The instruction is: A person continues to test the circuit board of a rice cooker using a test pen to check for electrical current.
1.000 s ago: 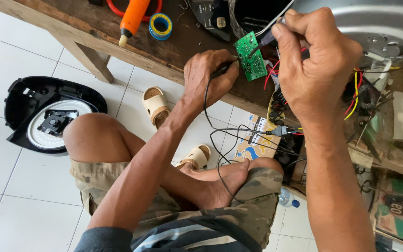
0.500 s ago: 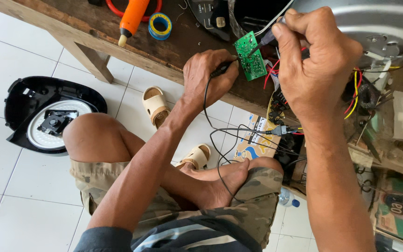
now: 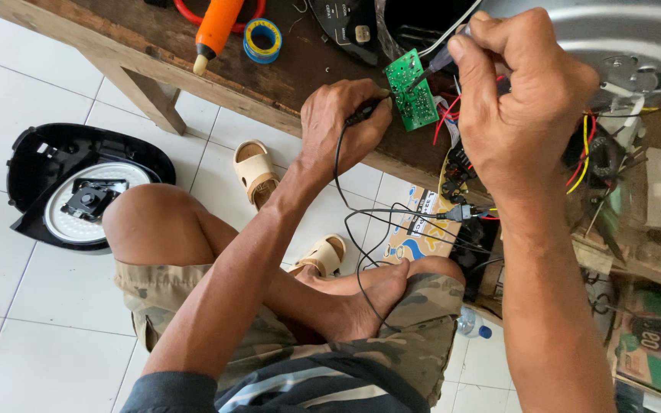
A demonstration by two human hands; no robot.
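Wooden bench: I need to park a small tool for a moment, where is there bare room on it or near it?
On the wooden bench, bare wood lies between the tape roll and the left hand. White floor tiles left of the black lid are free. Around the green circuit board, right hand and wires it is crowded.

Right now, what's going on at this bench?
A seated person is working on a small green circuit board at the edge of a wooden bench. The left hand touches a black probe to it; the right hand touches another tool to it from above. A black appliance lid lies on the floor.
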